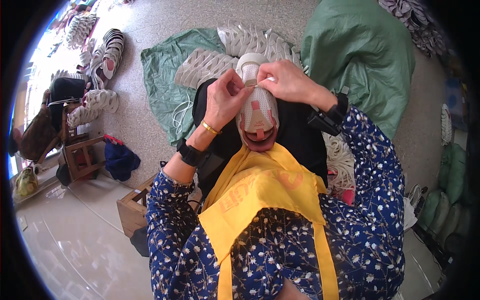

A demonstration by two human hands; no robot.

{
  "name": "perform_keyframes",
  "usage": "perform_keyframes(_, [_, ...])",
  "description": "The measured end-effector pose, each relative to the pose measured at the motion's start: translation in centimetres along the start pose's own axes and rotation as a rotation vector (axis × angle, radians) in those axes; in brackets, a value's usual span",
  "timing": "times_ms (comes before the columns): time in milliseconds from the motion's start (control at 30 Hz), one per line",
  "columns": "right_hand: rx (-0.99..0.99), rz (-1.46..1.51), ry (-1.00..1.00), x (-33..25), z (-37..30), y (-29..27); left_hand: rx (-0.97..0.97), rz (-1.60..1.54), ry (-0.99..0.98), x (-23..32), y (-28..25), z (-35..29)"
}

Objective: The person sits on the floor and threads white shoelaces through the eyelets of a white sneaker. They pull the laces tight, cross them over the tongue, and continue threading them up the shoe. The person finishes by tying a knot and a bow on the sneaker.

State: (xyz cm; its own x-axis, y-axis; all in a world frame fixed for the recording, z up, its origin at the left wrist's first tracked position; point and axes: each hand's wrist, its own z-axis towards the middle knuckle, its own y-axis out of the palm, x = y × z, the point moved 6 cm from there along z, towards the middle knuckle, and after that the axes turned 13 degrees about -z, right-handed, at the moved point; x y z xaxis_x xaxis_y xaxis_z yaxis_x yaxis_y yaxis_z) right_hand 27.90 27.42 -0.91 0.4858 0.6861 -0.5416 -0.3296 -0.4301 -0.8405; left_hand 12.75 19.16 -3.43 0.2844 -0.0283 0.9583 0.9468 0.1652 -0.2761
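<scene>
A white mesh shoe with pink trim lies on my lap, its toe pointing away and its reddish-lined opening toward me. My left hand is closed in a pinch at the left of the shoe's lacing area; what its fingertips hold is too small to tell. From the other side my right hand pinches too, and a short white piece that looks like shoelace shows between its fingers. Both sets of fingertips nearly meet over the shoe.
Rows of white shoe uppers lie ahead on a green sheet. A big green sack stands at the far right. White laces are bundled by my right side. A wooden stool and more stacked uppers are at left.
</scene>
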Motion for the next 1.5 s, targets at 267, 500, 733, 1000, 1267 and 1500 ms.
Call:
perform_keyframes(267, [0.109,-0.105,-0.016,-1.2,-0.3,0.7,0.026,-0.001,0.025,-0.2,0.0,-0.3])
perform_keyframes(500, [0.165,-0.037,-0.033,-1.8,-1.2,-0.2,0.014,-0.005,0.037,0.2,-0.3,-0.5])
perform_keyframes(733, [0.177,-0.118,0.005,-1.8,-1.2,0.7,0.034,-0.002,0.049,0.4,-0.3,-0.1])
perform_keyframes(1000, [0.231,-0.033,-0.008,-1.7,-1.4,0.9,0.044,-0.034,0.041,0.2,-0.4,-0.2])
perform_keyframes(1267, [0.209,-0.109,0.065,-1.7,-1.2,1.6,-0.001,-0.093,0.031,-0.5,-0.4,0.0])
perform_keyframes(1500, [0.164,-0.201,-0.034,-3.0,-1.3,1.0,-0.018,-0.125,0.029,-0.3,-0.4,-0.2])
